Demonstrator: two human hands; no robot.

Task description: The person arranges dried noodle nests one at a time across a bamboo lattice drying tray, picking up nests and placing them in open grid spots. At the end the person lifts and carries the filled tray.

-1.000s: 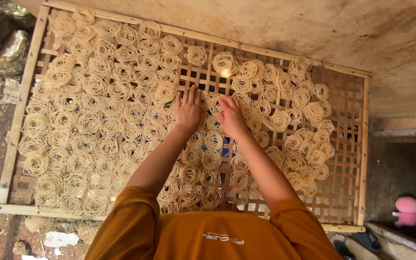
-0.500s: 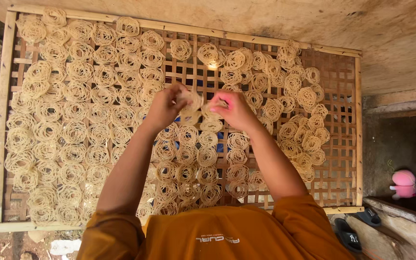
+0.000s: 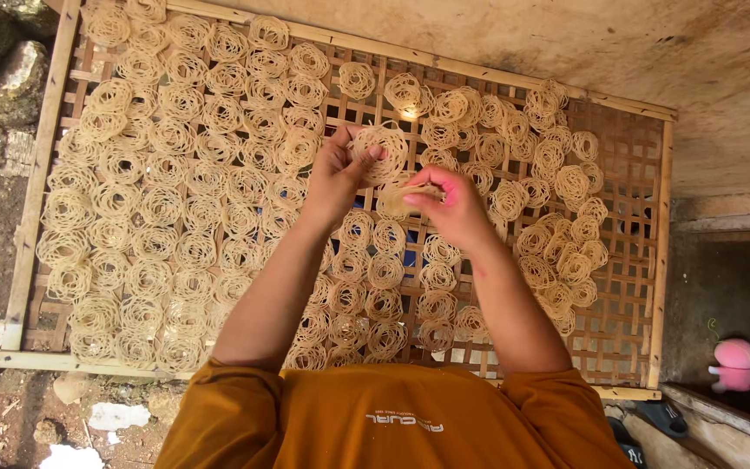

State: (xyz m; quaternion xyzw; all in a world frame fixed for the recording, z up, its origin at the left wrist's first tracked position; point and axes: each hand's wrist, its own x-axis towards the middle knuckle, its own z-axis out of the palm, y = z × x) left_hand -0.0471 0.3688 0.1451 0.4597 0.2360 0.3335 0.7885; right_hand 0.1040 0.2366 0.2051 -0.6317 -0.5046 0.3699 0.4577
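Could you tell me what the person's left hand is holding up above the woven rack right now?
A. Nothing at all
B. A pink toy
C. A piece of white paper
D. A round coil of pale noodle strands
D: the left hand pinches a round coil of pale noodle strands, lifted above the woven rack, where many similar coils lie.

Only one camera is looking on, sitting on the person's head and pointing steeply down over the orange shirt (image 3: 392,417) and both forearms. It is facing a woven bamboo drying tray (image 3: 661,260) that is filling most of the picture, close enough that single noodle coils (image 3: 158,208) are showing clearly. Bare ground is showing along the left edge, a plastered wall (image 3: 653,52) at the top. No second view is sharing the scene.
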